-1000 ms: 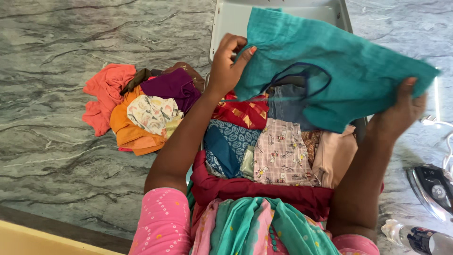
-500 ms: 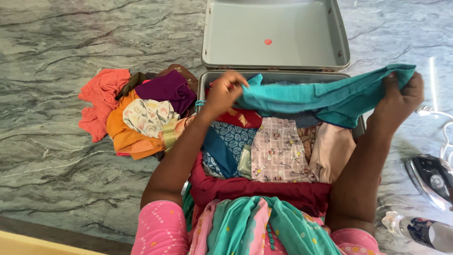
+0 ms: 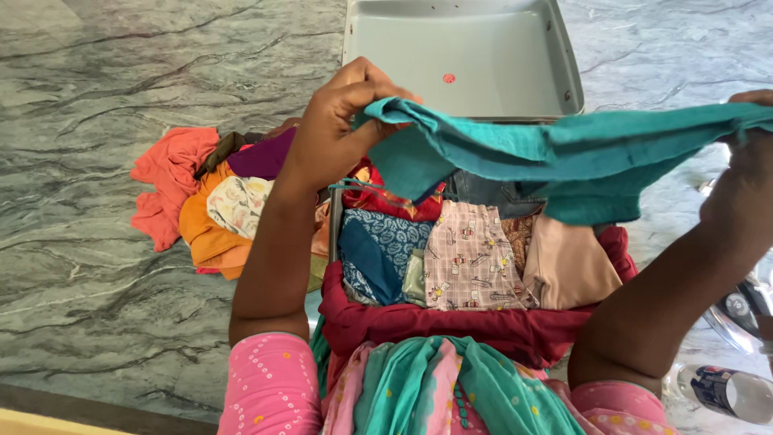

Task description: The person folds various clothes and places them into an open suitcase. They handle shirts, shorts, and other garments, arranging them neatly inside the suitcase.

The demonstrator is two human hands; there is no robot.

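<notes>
I hold a teal cloth (image 3: 555, 157) stretched out flat in the air between both hands. My left hand (image 3: 334, 121) pinches its left end. At the frame's right edge my right hand (image 3: 749, 173) grips the other end. The cloth hangs over an open grey suitcase (image 3: 463, 60) whose lower half is packed with folded clothes: a pink checked piece (image 3: 471, 258), a blue patterned one (image 3: 378, 250), a beige one (image 3: 568, 266) and a maroon one (image 3: 451, 326) along the near edge.
A heap of loose clothes (image 3: 213, 197), orange, coral, purple and floral, lies on the marble floor (image 3: 97, 242) left of the suitcase. An electric iron (image 3: 737, 310) and a plastic bottle (image 3: 725, 391) lie at the right.
Both hands have risen and moved apart, lifting the teal cloth higher above the suitcase and pulling it taut. My right hand has gone toward the frame's right edge.
</notes>
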